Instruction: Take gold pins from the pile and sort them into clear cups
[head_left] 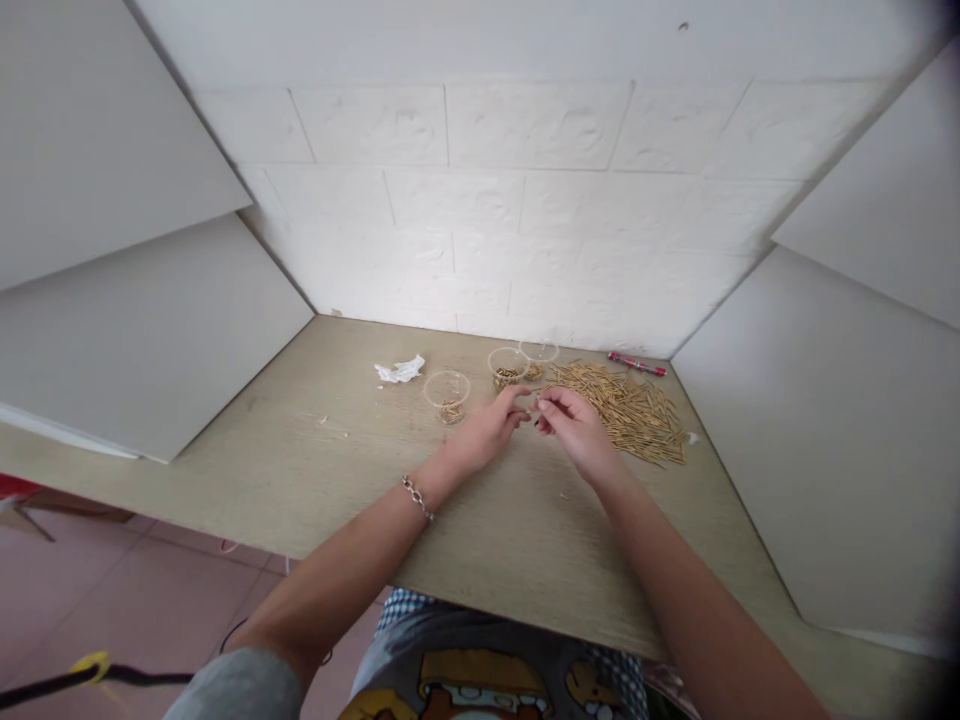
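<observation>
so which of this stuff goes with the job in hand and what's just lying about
Seems part of the job:
left hand and right hand, fingertips close together; anything held is too small to tell
heap of thin gold-coloured pins
clear plastic cups with small gold-coloured pieces

Probably just lying about:
crumpled white scrap
slim red tube-like item

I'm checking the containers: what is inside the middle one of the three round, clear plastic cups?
Inside that clear cup, small gold-coloured pieces show near the bottom. Whatever lies beneath the topmost ones is covered.
</observation>
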